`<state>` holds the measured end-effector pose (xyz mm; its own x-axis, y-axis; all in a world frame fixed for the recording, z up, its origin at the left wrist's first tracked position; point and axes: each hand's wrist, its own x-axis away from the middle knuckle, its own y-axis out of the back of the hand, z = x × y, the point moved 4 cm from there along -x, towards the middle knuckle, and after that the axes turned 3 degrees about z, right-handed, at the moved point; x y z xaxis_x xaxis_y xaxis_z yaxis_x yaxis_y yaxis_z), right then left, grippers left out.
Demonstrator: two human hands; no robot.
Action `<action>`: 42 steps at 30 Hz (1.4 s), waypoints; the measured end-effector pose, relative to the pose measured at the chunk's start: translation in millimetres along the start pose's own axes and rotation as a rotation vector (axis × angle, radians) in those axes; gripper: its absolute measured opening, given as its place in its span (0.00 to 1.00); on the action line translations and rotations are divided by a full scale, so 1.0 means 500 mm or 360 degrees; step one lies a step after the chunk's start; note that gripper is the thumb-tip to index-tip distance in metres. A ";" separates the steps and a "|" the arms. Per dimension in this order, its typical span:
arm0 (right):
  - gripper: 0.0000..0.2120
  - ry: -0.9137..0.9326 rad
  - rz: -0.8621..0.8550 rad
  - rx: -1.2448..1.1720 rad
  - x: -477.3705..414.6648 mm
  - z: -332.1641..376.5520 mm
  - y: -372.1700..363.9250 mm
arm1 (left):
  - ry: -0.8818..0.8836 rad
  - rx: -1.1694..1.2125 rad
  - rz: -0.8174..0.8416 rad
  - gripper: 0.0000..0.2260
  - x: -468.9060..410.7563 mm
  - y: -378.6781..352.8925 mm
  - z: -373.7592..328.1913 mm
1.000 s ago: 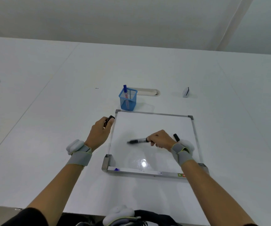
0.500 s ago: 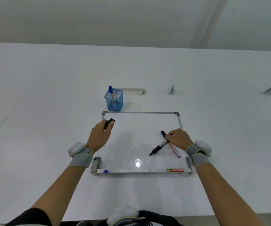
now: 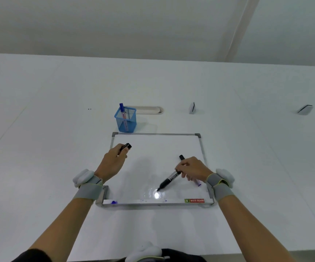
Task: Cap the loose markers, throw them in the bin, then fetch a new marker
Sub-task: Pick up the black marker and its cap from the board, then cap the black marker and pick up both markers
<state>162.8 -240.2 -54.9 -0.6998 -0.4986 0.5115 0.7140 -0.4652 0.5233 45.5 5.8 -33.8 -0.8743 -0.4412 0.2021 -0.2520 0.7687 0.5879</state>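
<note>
Since a moment ago our right hand [image 3: 192,168] has swung the black marker [image 3: 169,180] round: a second back it lay nearly level across the whiteboard [image 3: 158,148] with its tip to the left, and now it slants, bare tip down and near-left, just above the glare spot close to the board's near edge. Our left hand [image 3: 113,161] has hardly moved and still pinches the black cap [image 3: 126,147] over the board's far-left part, open end up and to the right as far as we can tell. We judge the capping is about to start, since cap and tip are well apart and do not yet face each other. The marker's long axis runs from near-left to far-right. A second dark piece [image 3: 181,157] sticks up from the right fist toward the far side; whether it is another marker or a cap we cannot tell. A purple marker [image 3: 197,183] lies on the board under that hand, mostly hidden. Both hands are closed on what they hold. The blue basket [image 3: 129,120] stands on the counter [image 3: 48,148] just beyond the board's far-left corner, with a fresh blue marker [image 3: 122,109] upright in it. No bin is in view.
</note>
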 end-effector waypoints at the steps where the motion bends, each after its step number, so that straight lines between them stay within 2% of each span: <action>1: 0.08 0.0023 -0.0046 -0.0022 -0.002 0.004 0.006 | -0.0001 -0.0003 0.0005 0.13 0.000 0.002 -0.001; 5: 0.06 0.0148 -0.0447 -0.0314 -0.004 0.017 0.058 | -0.0041 -0.0055 0.0036 0.11 -0.004 0.016 -0.019; 8: 0.06 0.0266 -0.0704 -0.0336 0.003 0.037 0.098 | -0.0094 -0.0114 0.0088 0.12 -0.008 0.027 -0.042; 12: 0.04 0.0352 -0.0878 -0.0435 0.015 0.059 0.134 | -0.0113 -0.0065 0.0055 0.11 -0.011 0.046 -0.067; 15: 0.06 0.0409 -0.0832 -0.0551 0.021 0.068 0.138 | -0.0195 -0.0145 0.0043 0.11 -0.010 0.057 -0.085; 18: 0.08 0.0435 -0.0671 -0.0689 0.026 0.074 0.124 | -0.0274 -0.0300 -0.0001 0.12 -0.011 0.062 -0.095; 25: 0.07 0.0436 -0.0361 -0.0906 0.030 0.098 0.091 | -0.0327 -0.0327 -0.0059 0.14 -0.013 0.061 -0.103; 42: 0.10 0.0453 -0.0217 -0.0887 0.035 0.122 0.065 | -0.0298 -0.0221 0.0155 0.13 -0.010 0.025 -0.102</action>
<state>172.6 -219.5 12.5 -0.8062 -0.5474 0.2242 0.5777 -0.8103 0.0989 67.9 -6.1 12.5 -0.9566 -0.2645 0.1222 -0.1145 0.7269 0.6771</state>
